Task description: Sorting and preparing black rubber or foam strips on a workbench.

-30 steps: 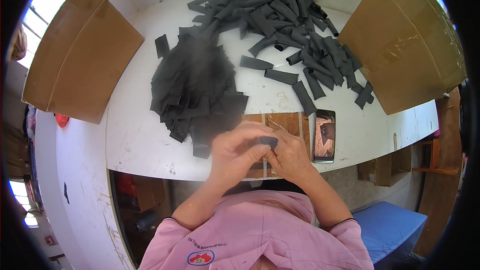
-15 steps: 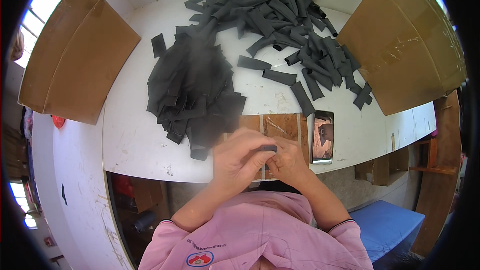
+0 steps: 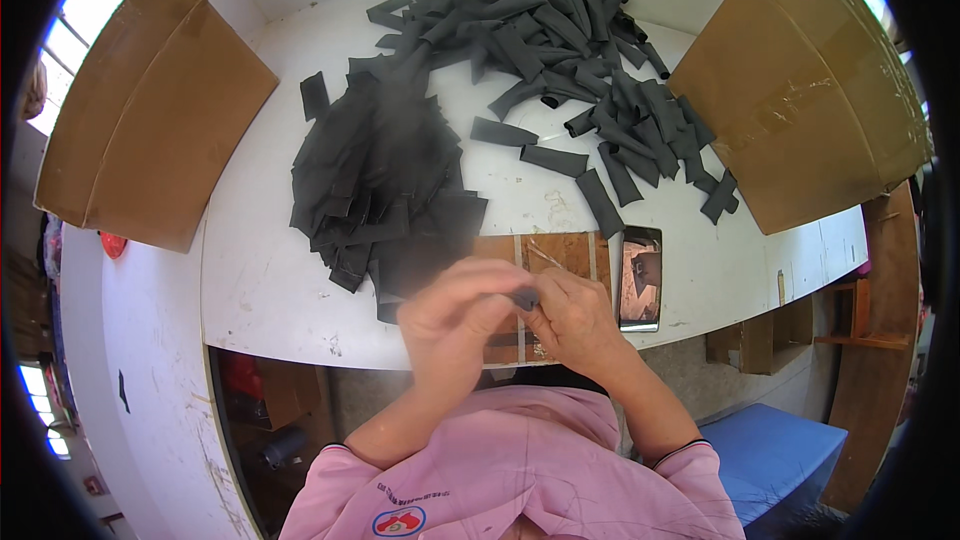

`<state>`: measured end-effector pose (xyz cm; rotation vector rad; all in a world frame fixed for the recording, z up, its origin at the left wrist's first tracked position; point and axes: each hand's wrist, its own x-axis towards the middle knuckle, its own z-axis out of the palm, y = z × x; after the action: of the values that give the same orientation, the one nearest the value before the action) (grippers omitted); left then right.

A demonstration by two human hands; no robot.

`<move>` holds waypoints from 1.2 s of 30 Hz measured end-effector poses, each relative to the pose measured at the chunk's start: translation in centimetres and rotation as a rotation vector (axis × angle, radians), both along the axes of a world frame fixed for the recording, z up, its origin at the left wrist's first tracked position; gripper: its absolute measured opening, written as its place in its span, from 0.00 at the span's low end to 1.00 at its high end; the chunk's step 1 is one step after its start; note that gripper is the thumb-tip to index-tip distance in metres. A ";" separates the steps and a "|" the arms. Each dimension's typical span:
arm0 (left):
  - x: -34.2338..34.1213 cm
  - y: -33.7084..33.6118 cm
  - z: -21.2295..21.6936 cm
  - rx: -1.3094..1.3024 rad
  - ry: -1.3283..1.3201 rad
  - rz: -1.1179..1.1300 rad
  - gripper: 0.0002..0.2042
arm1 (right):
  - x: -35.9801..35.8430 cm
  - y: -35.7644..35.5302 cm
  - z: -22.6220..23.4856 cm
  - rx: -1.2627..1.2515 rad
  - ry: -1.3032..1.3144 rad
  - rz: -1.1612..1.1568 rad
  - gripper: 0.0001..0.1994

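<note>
Person, head-camera view: pink short-sleeved top, bare forearms.

Garment: plain pink fabric, soft folds across chest and shoulders; sleeves end above the elbows, each cuff edged with a thin dark trim line. Round printed emblem in red, white and blue on the chest at the lower edge. Left hand (image 3: 455, 315) and right hand (image 3: 575, 315) bare; no gloves, watch or rings visible.
</note>
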<state>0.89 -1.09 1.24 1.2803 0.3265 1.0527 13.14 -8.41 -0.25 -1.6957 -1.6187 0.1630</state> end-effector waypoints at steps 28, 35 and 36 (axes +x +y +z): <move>-0.9 2.6 0.2 0.062 -0.080 0.108 0.03 | 0.1 0.3 1.8 0.047 0.026 0.041 0.08; -1.1 2.0 -0.1 0.162 0.161 -0.032 0.05 | 0.6 0.3 -2.1 -0.010 0.002 0.113 0.11; -0.9 2.2 0.3 0.163 0.160 -0.036 0.05 | 0.6 0.3 -2.1 -0.045 0.009 0.094 0.11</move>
<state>-0.04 1.15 1.52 1.5161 0.3428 0.9639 13.70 -8.08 -2.31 -1.6505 -1.7009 0.2547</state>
